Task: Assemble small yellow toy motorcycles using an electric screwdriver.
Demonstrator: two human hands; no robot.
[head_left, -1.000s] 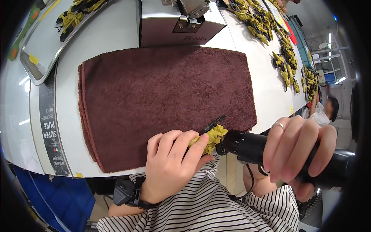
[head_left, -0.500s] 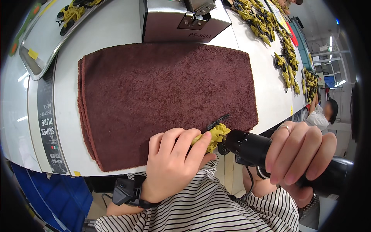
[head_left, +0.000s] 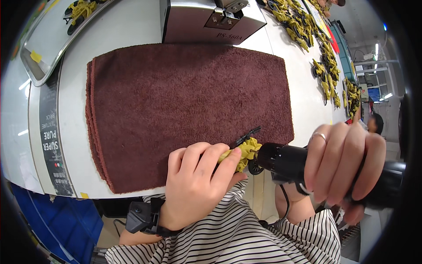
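Observation:
My left hand [head_left: 198, 180] is closed round a yellow toy motorcycle [head_left: 247, 152] with black wheels, at the front edge of a folded brown towel [head_left: 189, 97]. Its black handlebar part points up and away from me, and one wheel shows below. My right hand [head_left: 345, 163], wearing a ring, grips a black electric screwdriver [head_left: 283, 160] lying almost level from the right. The tool's tip meets the side of the toy; the exact contact point is too small to make out. My fingers cover much of the toy.
A metal-cased machine [head_left: 211, 24] stands behind the towel. At the far left lies a metal tray [head_left: 41, 72] with yellow toys in it. Several more yellow toy motorcycles [head_left: 294, 24] are spread along the right of the white table [head_left: 72, 132]. Another person [head_left: 375, 124] is at the far right.
My right hand and the screwdriver have shifted slightly, and the hand is a little blurred. The left hand keeps its hold on the toy. The person at the far right has moved lower, partly behind my hand.

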